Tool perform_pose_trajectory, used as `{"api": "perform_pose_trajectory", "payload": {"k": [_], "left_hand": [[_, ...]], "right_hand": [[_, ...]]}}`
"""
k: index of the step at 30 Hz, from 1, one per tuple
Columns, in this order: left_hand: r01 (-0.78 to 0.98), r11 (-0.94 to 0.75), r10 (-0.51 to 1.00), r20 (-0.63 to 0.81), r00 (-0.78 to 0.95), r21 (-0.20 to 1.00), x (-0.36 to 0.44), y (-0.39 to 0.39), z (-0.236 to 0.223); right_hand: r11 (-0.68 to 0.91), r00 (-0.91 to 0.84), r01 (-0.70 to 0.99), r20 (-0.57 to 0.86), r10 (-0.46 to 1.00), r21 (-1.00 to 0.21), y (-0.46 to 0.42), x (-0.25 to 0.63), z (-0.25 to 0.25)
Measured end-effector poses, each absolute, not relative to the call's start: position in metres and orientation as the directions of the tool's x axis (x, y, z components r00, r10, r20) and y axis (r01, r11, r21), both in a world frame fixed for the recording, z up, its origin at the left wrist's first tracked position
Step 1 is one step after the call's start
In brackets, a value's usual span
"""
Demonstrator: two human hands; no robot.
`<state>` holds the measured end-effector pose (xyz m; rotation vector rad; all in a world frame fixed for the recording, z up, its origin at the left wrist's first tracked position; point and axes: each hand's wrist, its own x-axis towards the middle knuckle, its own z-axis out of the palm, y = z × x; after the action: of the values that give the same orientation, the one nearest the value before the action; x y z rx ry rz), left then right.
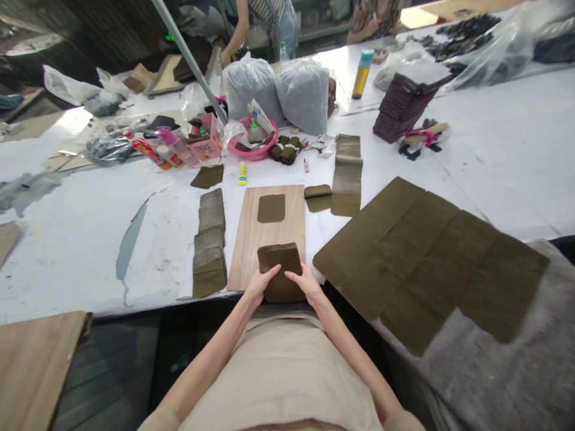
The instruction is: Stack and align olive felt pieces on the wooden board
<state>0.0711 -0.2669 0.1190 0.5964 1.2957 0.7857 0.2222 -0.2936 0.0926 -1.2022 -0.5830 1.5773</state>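
Both hands grip a stack of olive-brown fabric pieces (pixel 282 290) at the near edge of the table, close to my body. My left hand (pixel 260 282) is closed on its left side, thumb on top. On the right side my right hand (pixel 308 280) is closed the same way, its thumb pointing inward. Fingers under the stack are hidden. The stack's far end overlaps a wooden board (pixel 245 239). Farther up the board lies a single olive fabric piece (pixel 271 208) with rounded corners.
Fanned olive stacks (pixel 209 245) lie left of the board, and more fabric stacks (pixel 347 176) lie right. Large olive sheets (pixel 431 257) cover the right side. Behind stand a pink basin (pixel 254 151), stuffed plastic bags (pixel 302 96) and a slanted metal pole (pixel 188 60). A person (pixel 274 21) works across the table.
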Motion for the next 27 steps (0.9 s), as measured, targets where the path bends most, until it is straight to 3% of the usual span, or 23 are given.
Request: {"api": "perform_pose_trajectory", "payload": {"k": [7, 12, 14, 18, 23, 27], "left_hand": [[-0.245, 0.648, 0.757, -0.644, 0.108, 0.721, 0.068, -0.271, 0.117], [-0.134, 0.477, 0.878, -0.479, 0.019, 0.869, 0.064, -0.271, 0.119], [-0.113, 0.455, 0.890, -0.453, 0.052, 0.883, 0.059, -0.266, 0.123], [-0.223, 0.590, 0.805, -0.546, 0.231, 0.776, 0.044, -0.244, 0.126], [-0.387, 0.600, 0.800, -0.534, 0.274, 0.700, 0.034, -0.207, 0.107], [-0.377, 0.576, 0.818, -0.510, 0.267, 0.725, 0.031, -0.178, 0.092]], "right_hand": [[-0.269, 0.132, -0.315, -0.323, 0.937, -0.910, -0.296, 0.211, 0.090], [-0.160, 0.162, -0.233, -0.201, 0.966, -0.959, -0.296, 0.206, 0.091], [-0.210, 0.107, -0.279, -0.248, 0.963, -0.937, -0.294, 0.207, 0.090], [-0.347, -0.007, -0.354, -0.368, 0.930, -0.869, -0.288, 0.205, 0.085], [-0.421, 0.151, -0.268, -0.470, 0.870, -0.867, -0.274, 0.191, 0.072], [-0.389, 0.285, -0.074, -0.393, 0.874, -0.918, -0.254, 0.178, 0.062]]}}
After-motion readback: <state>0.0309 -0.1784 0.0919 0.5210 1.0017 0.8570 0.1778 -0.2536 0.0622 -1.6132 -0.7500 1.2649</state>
